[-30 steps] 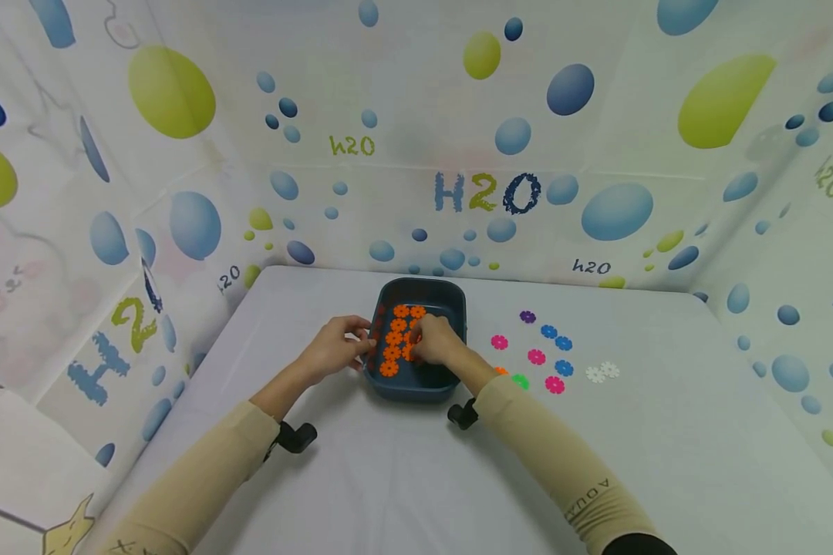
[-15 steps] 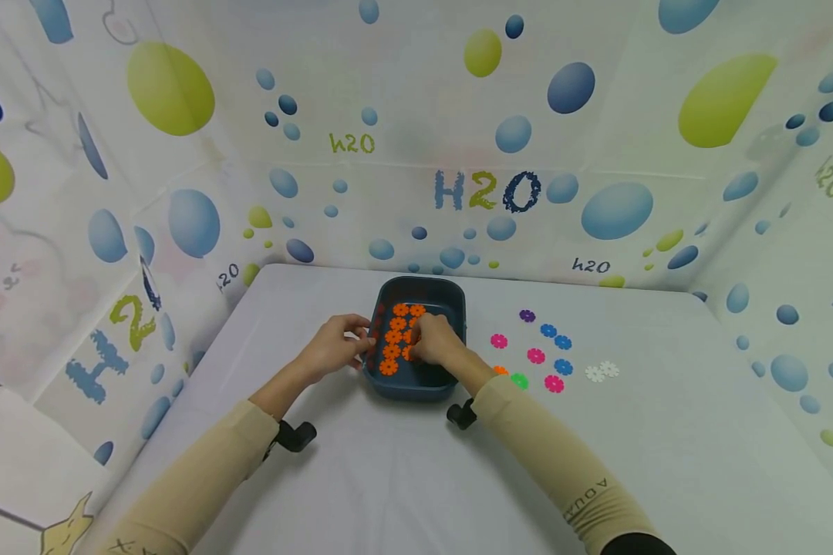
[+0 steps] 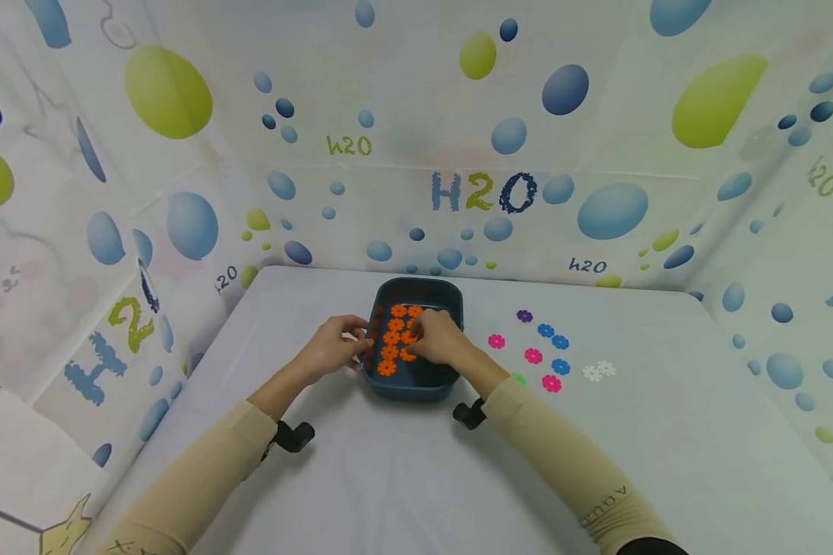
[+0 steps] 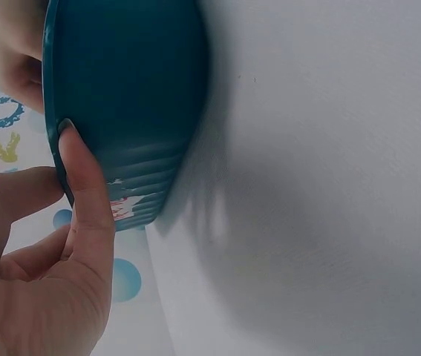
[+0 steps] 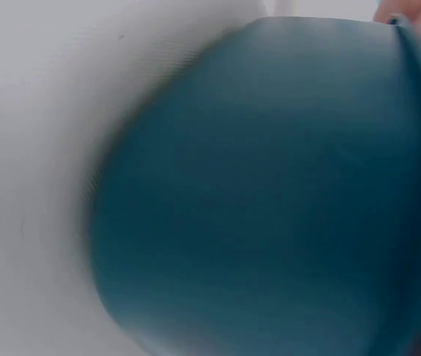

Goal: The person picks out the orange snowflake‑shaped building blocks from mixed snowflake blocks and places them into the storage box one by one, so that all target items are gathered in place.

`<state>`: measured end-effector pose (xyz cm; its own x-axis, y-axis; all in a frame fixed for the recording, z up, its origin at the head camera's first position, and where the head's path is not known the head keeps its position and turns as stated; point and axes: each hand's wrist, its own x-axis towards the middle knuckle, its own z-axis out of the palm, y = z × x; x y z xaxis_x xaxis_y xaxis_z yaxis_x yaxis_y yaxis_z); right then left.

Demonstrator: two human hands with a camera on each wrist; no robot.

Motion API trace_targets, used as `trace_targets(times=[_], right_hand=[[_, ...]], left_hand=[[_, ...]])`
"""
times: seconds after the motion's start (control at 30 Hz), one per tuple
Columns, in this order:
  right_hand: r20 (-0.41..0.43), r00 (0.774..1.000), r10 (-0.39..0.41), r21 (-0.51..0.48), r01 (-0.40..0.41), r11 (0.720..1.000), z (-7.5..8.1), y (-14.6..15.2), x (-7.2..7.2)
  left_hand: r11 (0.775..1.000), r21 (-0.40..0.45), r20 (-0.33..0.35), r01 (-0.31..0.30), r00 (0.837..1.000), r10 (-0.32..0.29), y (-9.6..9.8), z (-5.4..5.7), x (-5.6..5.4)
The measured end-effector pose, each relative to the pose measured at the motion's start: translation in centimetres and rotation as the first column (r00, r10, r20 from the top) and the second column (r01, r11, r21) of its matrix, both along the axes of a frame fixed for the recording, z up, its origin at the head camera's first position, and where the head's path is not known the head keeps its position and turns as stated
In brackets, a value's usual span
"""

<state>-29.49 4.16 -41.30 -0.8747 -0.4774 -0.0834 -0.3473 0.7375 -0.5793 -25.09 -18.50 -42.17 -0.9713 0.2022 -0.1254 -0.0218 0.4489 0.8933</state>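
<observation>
A dark teal plastic tub stands on the white table. Flat orange flower-shaped pieces lie in it in two columns on the left side of its floor. My left hand pinches the tub's left rim; in the left wrist view, the thumb and fingers close on that edge. My right hand reaches inside the tub, fingers bent down over the right column of orange pieces. Its fingertips are hidden, so whether a piece is between them is unclear. The right wrist view mostly shows the tub's outer wall.
Right of the tub, loose flower pieces are scattered on the table: a purple one, several blue and pink, a green one partly behind the sleeve, and white ones. A patterned curtain surrounds the table.
My right wrist and forearm have shifted slightly right, and the sleeve now hides the loose orange piece beside the tub. My left hand stays at the rim.
</observation>
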Motion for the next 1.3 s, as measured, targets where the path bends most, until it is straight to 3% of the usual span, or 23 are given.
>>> trace_targets(times=[0.2,0.47,0.67,0.8,1.03,1.3], right_hand=[[-0.039,0.998,0.059,-0.059,-0.061,0.996,1.6,2.9,0.4],[-0.010,0.999,0.037,-0.149,-0.038,0.988,3.0,7.5,1.4],[-0.012,1.000,0.015,-0.130,-0.017,0.991,2.9,10.3,1.6],[-0.011,1.000,0.018,-0.102,-0.019,0.995,2.1,12.2,1.6],[0.039,0.999,0.015,-0.058,-0.012,0.998,-0.6,14.9,1.1],[0.081,0.997,0.001,-0.051,0.003,0.999,-3.0,16.1,1.0]], left_hand=[[1.000,-0.002,-0.003,-0.005,1.000,0.005,0.0,0.0,0.1],[1.000,0.012,-0.005,0.000,1.000,0.001,-0.3,0.0,0.0],[1.000,0.014,0.000,-0.009,1.000,0.009,-0.3,0.2,0.0],[1.000,0.018,-0.002,-0.005,1.000,0.005,-0.3,0.2,-0.1],[0.999,0.038,0.000,-0.002,1.000,0.002,-0.2,0.0,-0.1],[0.999,0.034,0.000,0.003,1.000,-0.003,0.0,0.0,-0.1]])
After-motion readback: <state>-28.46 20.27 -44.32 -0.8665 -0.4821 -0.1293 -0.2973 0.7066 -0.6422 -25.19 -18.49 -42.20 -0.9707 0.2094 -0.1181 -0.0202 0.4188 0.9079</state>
